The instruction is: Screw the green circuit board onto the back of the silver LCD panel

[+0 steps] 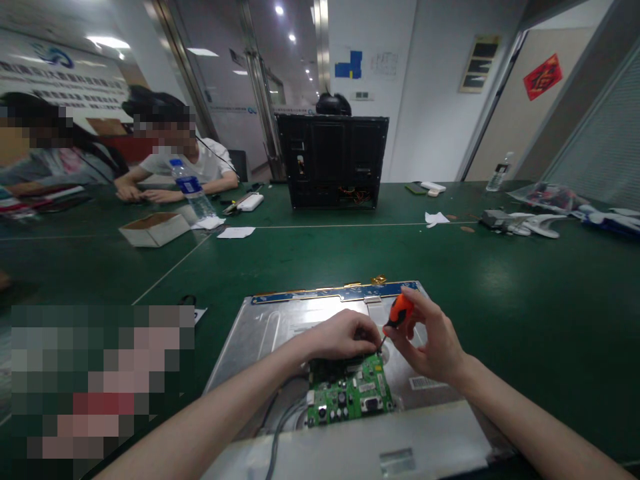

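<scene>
My right hand point(433, 340) grips an orange and black screwdriver point(400, 311), held tilted with its shaft pointing down. The tip meets the upper right corner of a green circuit board point(350, 390). Beside that tip, the fingers of my left hand point(347, 335) are pinched together at the board's top edge; what they hold, if anything, is hidden. Under the board lies a silver metal display panel point(265, 333) with a blue circuit strip point(320, 293) along its far edge. Grey cables point(283, 427) run from the board's left side over the panel's near edge.
A black monitor back point(333, 160) stands across the green table point(310, 257), with someone's head behind it. Two people sit at the far left. An open box point(155, 230), a water bottle point(193, 190) and paper point(237, 233) lie left. Metal and white parts point(520, 222) are right.
</scene>
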Demonstrator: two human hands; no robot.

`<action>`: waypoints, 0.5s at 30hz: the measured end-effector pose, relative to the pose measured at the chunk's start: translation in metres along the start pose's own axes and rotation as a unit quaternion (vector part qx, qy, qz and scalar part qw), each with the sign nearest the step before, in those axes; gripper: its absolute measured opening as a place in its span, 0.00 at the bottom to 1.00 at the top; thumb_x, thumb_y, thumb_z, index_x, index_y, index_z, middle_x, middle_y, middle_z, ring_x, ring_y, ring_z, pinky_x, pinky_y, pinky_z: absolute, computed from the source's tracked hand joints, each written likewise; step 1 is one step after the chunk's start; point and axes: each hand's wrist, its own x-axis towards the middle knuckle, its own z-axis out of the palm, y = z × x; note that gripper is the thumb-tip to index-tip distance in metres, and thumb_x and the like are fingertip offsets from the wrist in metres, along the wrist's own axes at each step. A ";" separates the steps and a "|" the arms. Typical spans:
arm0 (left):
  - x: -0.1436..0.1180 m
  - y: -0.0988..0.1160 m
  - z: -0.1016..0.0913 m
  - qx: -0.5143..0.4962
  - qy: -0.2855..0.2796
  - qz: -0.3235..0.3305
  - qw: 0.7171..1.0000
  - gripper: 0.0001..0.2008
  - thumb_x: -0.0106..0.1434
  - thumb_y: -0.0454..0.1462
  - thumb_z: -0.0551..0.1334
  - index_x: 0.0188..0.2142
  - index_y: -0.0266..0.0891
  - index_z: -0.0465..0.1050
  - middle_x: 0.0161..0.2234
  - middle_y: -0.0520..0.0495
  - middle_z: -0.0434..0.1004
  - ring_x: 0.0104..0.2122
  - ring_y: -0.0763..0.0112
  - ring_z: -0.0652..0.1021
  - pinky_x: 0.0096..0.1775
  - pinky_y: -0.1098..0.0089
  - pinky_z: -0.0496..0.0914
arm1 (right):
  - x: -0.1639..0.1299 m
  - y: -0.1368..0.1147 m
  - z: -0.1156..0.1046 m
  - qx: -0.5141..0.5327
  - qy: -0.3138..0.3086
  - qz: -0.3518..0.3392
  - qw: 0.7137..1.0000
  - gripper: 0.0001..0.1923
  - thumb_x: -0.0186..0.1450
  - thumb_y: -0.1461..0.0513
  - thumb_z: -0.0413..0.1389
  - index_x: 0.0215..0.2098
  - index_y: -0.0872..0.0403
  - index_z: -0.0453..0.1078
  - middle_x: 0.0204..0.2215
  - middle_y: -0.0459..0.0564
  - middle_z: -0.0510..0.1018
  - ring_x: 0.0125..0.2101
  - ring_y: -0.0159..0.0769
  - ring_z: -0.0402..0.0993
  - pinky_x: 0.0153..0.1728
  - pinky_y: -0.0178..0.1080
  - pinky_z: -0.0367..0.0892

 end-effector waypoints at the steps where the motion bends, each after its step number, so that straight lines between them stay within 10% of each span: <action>1: 0.000 0.000 0.000 -0.002 0.000 -0.002 1.000 0.06 0.59 0.29 0.64 0.36 0.36 0.79 0.30 0.52 0.78 0.32 0.71 0.75 0.35 0.75 0.66 | 0.000 0.000 0.000 -0.002 0.000 0.002 1.000 0.32 0.66 0.66 0.53 0.66 0.48 0.47 0.26 0.41 0.74 0.16 0.27 0.67 0.15 0.29 0.65; 15: 0.000 -0.001 0.001 -0.002 0.002 0.015 1.000 0.05 0.59 0.29 0.63 0.33 0.35 0.79 0.29 0.52 0.76 0.31 0.70 0.75 0.35 0.74 0.66 | 0.000 0.000 -0.003 0.054 -0.025 0.007 0.998 0.34 0.66 0.69 0.50 0.67 0.49 0.46 0.31 0.47 0.76 0.21 0.30 0.72 0.19 0.31 0.70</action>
